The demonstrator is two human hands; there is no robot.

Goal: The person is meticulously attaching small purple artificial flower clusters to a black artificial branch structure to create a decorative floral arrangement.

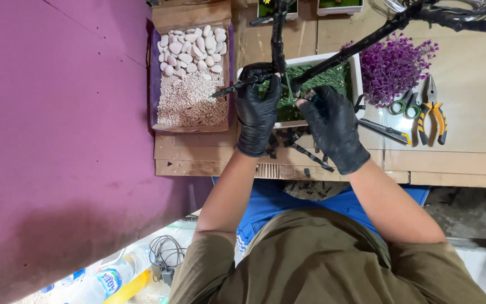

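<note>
The black wrapped branch frame stands in the white rectangular planter, rising out of the green moss mat that fills it. It looks like a stiff wire skeleton bound in dark tape: light for its spread, springy rather than rigid, and probably grippy under gloves rather than slick. The limbs fork wide, one running up toward 12 o'clock and another long one out toward 2 o'clock, so I judge it top-heavy and prone to tip or twist if held far out on a limb. The sound place to hold is low on the trunk, just above the moss, where the forks meet.

The left hand, in a black glove, is closed around the base of the upright trunk at the planter's left end, with a short side twig poking out toward 9 o'clock. The right hand, also gloved, sits at about 4 o'clock from the trunk base; its fingertips appear pinched on something thin at the moss edge, though what exactly I cannot tell.

A tray of white pebbles and gravel lies at 10 o'clock of the left hand. Purple artificial sprigs, green-handled scissors and yellow-handled pliers lie at 2 to 3 o'clock of the right hand
</note>
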